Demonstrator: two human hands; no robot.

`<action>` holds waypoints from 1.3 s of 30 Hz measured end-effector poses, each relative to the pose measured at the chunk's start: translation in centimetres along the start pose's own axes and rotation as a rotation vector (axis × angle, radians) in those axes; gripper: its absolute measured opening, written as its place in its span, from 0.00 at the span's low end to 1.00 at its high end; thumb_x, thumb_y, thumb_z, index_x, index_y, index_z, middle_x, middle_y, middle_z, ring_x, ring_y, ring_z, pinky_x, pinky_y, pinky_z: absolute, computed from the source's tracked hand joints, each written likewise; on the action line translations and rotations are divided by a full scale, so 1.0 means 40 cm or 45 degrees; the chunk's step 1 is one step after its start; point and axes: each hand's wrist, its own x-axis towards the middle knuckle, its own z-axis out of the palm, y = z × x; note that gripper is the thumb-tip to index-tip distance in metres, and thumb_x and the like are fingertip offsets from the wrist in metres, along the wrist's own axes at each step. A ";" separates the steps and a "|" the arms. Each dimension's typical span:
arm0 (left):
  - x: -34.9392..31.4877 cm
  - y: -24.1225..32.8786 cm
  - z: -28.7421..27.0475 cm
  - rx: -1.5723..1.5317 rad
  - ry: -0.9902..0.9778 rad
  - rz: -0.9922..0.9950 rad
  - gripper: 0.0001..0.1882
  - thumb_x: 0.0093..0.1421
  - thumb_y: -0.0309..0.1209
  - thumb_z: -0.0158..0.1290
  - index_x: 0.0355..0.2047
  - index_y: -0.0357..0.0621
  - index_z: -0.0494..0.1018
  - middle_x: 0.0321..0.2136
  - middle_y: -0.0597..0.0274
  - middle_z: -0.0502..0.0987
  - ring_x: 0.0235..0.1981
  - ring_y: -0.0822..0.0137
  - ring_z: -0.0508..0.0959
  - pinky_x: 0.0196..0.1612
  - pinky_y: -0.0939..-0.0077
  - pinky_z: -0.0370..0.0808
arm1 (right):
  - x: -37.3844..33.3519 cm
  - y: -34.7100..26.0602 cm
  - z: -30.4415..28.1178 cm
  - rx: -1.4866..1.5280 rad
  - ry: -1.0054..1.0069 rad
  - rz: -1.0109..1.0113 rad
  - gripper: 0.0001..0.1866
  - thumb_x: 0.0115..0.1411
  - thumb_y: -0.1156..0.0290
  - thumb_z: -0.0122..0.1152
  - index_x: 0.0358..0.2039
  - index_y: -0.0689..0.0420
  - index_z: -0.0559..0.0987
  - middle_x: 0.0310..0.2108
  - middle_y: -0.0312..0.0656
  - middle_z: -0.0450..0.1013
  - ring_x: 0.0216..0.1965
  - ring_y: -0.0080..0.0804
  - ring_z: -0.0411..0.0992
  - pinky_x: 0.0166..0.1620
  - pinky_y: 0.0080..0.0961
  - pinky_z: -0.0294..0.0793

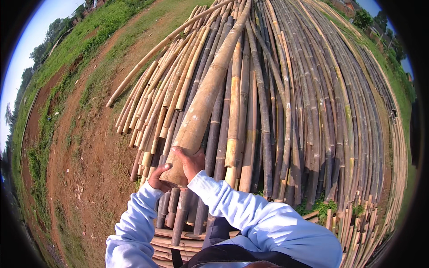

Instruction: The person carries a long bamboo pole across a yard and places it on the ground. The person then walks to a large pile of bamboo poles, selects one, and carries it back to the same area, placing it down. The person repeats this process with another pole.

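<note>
A thick tan bamboo pole (pixel 201 105) slants up and away from me over the pile, its near end at my waist. My left hand (pixel 158 178) grips that end from the left, thumb along its side and fingers hidden underneath. On the right side, my right hand (pixel 192 163) is closed round the pole a little higher up, thumb lying over the top. Beneath it lie dark bamboo poles (pixel 181 214) and, to the left, a bundle of thinner yellow poles (pixel 154 94) with cut ends facing me.
A wide stack of long grey-brown bamboo (pixel 321 98) fills the right side. One thin pole (pixel 134 78) sticks out leftward over bare reddish soil (pixel 85 178). Crosswise poles (pixel 165 243) lie by my legs. Short upright-looking stalks (pixel 357 228) and green weeds (pixel 321 207) are at lower right.
</note>
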 end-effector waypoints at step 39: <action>0.473 -0.761 0.116 0.579 0.140 -0.344 0.62 0.35 0.57 0.62 0.57 0.22 0.46 0.53 0.35 0.58 0.55 0.51 0.63 0.52 0.67 0.65 | 0.108 0.249 -0.835 -0.651 0.174 0.294 0.32 0.49 0.47 0.58 0.48 0.58 0.72 0.50 0.44 0.67 0.52 0.34 0.63 0.54 0.27 0.59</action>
